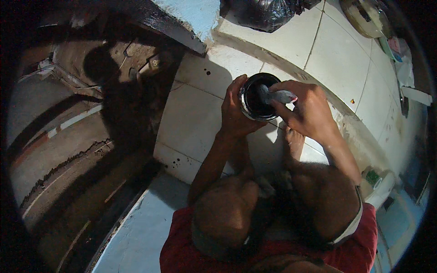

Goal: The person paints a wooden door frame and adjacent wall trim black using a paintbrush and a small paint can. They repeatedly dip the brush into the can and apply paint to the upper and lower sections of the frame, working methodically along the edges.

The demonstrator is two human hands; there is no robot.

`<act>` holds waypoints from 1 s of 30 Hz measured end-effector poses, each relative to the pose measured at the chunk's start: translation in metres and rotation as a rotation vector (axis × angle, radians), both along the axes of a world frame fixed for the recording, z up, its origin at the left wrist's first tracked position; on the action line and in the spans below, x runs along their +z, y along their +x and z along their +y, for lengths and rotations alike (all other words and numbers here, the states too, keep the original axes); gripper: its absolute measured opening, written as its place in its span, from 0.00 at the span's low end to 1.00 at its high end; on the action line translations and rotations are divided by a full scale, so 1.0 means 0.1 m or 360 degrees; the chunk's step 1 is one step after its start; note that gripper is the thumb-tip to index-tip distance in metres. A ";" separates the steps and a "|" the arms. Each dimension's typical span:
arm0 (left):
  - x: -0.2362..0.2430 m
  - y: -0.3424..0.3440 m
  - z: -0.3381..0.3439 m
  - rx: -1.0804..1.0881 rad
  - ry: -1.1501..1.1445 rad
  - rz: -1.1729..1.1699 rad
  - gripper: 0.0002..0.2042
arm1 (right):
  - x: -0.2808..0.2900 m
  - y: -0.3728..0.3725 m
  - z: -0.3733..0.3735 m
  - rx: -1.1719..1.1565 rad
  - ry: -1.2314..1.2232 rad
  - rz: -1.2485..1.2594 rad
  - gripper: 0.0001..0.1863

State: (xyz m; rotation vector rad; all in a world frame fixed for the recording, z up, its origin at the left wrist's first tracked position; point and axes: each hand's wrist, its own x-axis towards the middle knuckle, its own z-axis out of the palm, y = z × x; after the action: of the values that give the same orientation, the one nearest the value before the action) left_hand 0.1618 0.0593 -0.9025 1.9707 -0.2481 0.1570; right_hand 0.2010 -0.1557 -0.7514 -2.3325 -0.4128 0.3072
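Observation:
My left hand (233, 109) is wrapped round the side of a round, open paint can (243, 105), dark inside with a pale, smeared rim. In my right hand (307, 107), fingers closed, is a paintbrush (281, 96) with a rounded grey handle and a reddish end. The brush reaches into the can's mouth; its bristles are lost in the dark there. Both hands are in front of my bent knees, above white floor tiles (195, 107).
A raised tiled step (341, 50) runs along the right, with a black plastic bag (264, 16) at its far end. Dark drops (207, 72) spot the tiles. Left of the tiles lies lower ground (68, 150) in shadow. A green-and-white roll (373, 179) is beside my right knee.

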 end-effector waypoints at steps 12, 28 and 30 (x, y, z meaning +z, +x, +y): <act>-0.01 0.00 -0.05 -0.0003 0.0006 0.0011 0.66 | -0.01 0.02 0.02 -0.0021 -0.0036 0.0025 0.16; -0.11 0.02 -0.11 -0.0074 -0.0156 0.0104 0.62 | 0.10 -0.07 -0.06 -0.0024 0.0263 0.0124 0.15; -0.13 0.01 -0.12 -0.0089 -0.0142 0.0064 0.62 | 0.11 -0.07 -0.07 -0.0040 0.0342 0.0150 0.14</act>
State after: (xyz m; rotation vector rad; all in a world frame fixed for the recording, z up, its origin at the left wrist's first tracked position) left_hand 0.1633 0.0477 -0.9157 1.8744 -0.2657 0.0905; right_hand 0.1940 -0.1626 -0.7409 -2.1031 -0.3517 0.3419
